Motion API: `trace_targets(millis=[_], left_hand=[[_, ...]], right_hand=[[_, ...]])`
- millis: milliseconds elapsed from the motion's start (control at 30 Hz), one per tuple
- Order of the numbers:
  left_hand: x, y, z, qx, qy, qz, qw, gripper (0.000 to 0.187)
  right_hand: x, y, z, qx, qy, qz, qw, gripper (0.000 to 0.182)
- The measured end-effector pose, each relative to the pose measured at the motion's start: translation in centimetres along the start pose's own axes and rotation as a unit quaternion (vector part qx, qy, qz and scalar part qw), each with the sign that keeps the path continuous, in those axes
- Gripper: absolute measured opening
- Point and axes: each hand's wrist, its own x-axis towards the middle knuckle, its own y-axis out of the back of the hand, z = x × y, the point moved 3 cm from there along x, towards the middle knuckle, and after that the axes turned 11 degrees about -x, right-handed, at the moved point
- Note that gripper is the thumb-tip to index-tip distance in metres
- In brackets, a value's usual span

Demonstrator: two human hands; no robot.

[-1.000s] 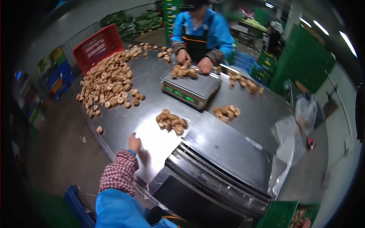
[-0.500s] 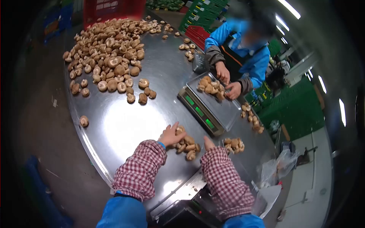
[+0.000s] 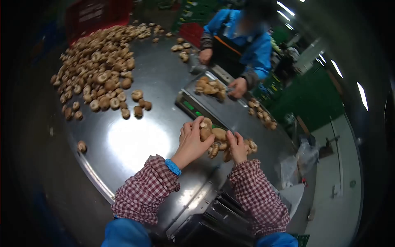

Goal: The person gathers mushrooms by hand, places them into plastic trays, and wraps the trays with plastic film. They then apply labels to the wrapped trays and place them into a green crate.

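Observation:
Brown mushrooms (image 3: 219,134) are bunched between my two hands, in front of the digital scale (image 3: 190,106). My left hand (image 3: 192,141) curls round the left side of the bunch, thumb and fingers against the caps. From the right, my right hand (image 3: 238,149) presses its fingers to the same bunch. A few more mushrooms (image 3: 251,145) lie just beyond my right fingers. How firmly each hand grips is partly hidden by the caps.
A large mushroom heap (image 3: 98,66) covers the table's far left, before a red crate (image 3: 96,16). Across the table, a co-worker (image 3: 234,41) handles mushrooms (image 3: 210,87) on the scale's tray. A single mushroom (image 3: 82,146) lies near the left edge. Plastic bags (image 3: 306,156) hang at right.
My hands have closed in on the mushroom bunch from both sides, the left moving right. The co-worker's one hand has moved off the tray toward a dark object beside it. My view has shifted.

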Motion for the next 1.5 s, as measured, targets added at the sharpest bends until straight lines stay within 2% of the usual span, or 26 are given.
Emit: trace_targets(millis=[67, 200, 333, 367, 467, 533, 567, 633, 667, 700, 733, 800, 833, 933, 1000, 1067, 1100, 1133, 1167, 1200, 1267, 1300, 1367, 1400, 1467, 1500], left_hand=[[-0.8, -3.4, 4.3, 0.011, -0.009, -0.077, 0.997, 0.069], [-5.9, -14.6, 7.0, 0.024, -0.051, -0.187, 0.981, 0.07], [-13.4, -24.7, 5.9, 0.056, 0.045, -0.339, 0.938, 0.074], [-14.5, -25.7, 6.3, 0.066, 0.039, -0.347, 0.935, 0.074], [-17.1, -27.4, 6.0, 0.127, 0.082, -0.393, 0.907, 0.077], [-16.7, -28.2, 6.0, 0.106, 0.013, -0.468, 0.877, 0.087], [-16.0, -28.3, 6.2, -0.021, 0.182, -0.475, 0.86, 0.092], [-16.1, -26.4, 8.2, -0.068, 0.21, -0.425, 0.878, 0.089], [-16.3, -25.8, 8.9, -0.128, 0.24, -0.374, 0.887, 0.086], [-16.8, -26.4, 7.2, -0.141, 0.238, -0.353, 0.894, 0.086], [-17.7, -27.0, 6.3, -0.133, 0.241, -0.349, 0.896, 0.086], [-18.6, -28.6, 6.4, -0.074, 0.136, -0.324, 0.933, 0.085], [-18.9, -28.9, 6.4, -0.004, 0.092, -0.313, 0.945, 0.083], [-19.6, -29.8, 4.7, 0.056, 0.077, -0.252, 0.963, 0.078], [-19.7, -28.8, 5.5, 0.026, 0.091, -0.254, 0.963, 0.075], [-20.0, -26.3, 6.2, -0.128, 0.161, -0.217, 0.954, 0.071], [-20.6, -23.7, 6.9, -0.08, 0.09, -0.233, 0.965, 0.067], [-21.8, -20.4, 7.8, -0.031, 0.021, -0.248, 0.968, 0.062], [-23.4, -17.1, 10.0, 0.134, -0.084, -0.246, 0.956, 0.055], [-24.8, -14.6, 11.7, 0.294, -0.187, -0.24, 0.906, 0.048], [-26.3, -12.3, 11.2, 0.429, -0.243, -0.172, 0.852, 0.036], [-26.4, -12.1, 10.2, 0.447, -0.201, -0.186, 0.852, 0.035], [-26.1, -13.1, 9.5, 0.435, -0.237, -0.151, 0.855, 0.042], [-25.7, -13.7, 9.4, 0.439, -0.245, -0.146, 0.852, 0.044], [-24.2, -14.2, 8.0, 0.449, -0.219, -0.156, 0.852, 0.045], [-22.9, -14.2, 6.1, 0.393, -0.117, -0.233, 0.882, 0.044]], right_hand=[[-2.1, 5.6, 2.5, -0.02, -0.031, 0.024, 0.999, 0.085], [-6.6, 12.9, 14.6, 0.029, -0.122, 0.041, 0.991, 0.091], [-11.6, 16.7, 27.9, -0.058, -0.236, 0.025, 0.97, 0.097], [-14.5, 18.1, 25.6, -0.122, -0.27, 0.006, 0.955, 0.1], [-16.2, 18.9, 27.0, -0.099, -0.273, 0.011, 0.957, 0.098], [-16.2, 19.3, 28.0, -0.104, -0.248, -0.001, 0.963, 0.097], [-16.4, 19.6, 28.7, -0.091, -0.216, 0.016, 0.972, 0.093], [-16.3, 20.2, 30.1, -0.07, -0.176, 0.032, 0.981, 0.089], [-16.4, 20.3, 30.7, -0.047, -0.102, 0.066, 0.991, 0.084], [-16.8, 19.8, 31.2, -0.021, -0.032, 0.098, 0.994, 0.078], [-17.1, 18.4, 32.1, -0.013, -0.031, 0.092, 0.995, 0.078], [-16.6, 16.5, 32.2, -0.007, 0.059, 0.123, 0.991, 0.071], [-16.6, 16.1, 32.2, -0.044, 0.059, 0.143, 0.987, 0.064], [-16.8, 16.4, 31.7, -0.034, 0.056, 0.137, 0.988, 0.061], [-17.0, 16.8, 32.2, 0.001, 0.058, 0.142, 0.988, 0.06], [-18.1, 18.4, 32.9, 0.052, 0.055, 0.157, 0.985, 0.061], [-19.4, 19.2, 34.5, 0.067, 0.09, 0.223, 0.968, 0.054], [-22.3, 21.5, 34.3, 0.018, 0.065, 0.201, 0.977, 0.045], [-25.5, 23.6, 34.3, -0.031, 0.037, 0.176, 0.983, 0.037], [-27.5, 23.7, 36.3, -0.131, 0.029, 0.22, 0.966, 0.023], [-30.2, 22.1, 37.4, -0.275, -0.052, 0.219, 0.935, 0.029], [-30.3, 20.8, 37.0, -0.292, -0.048, 0.206, 0.933, 0.033], [-29.9, 20.0, 36.3, -0.314, -0.046, 0.204, 0.926, 0.041], [-29.0, 19.3, 34.4, -0.307, -0.051, 0.166, 0.936, 0.041], [-27.9, 18.4, 33.8, -0.323, 0.002, 0.174, 0.93, 0.036], [-28.0, 18.4, 34.0, -0.324, 0.001, 0.175, 0.93, 0.036]])
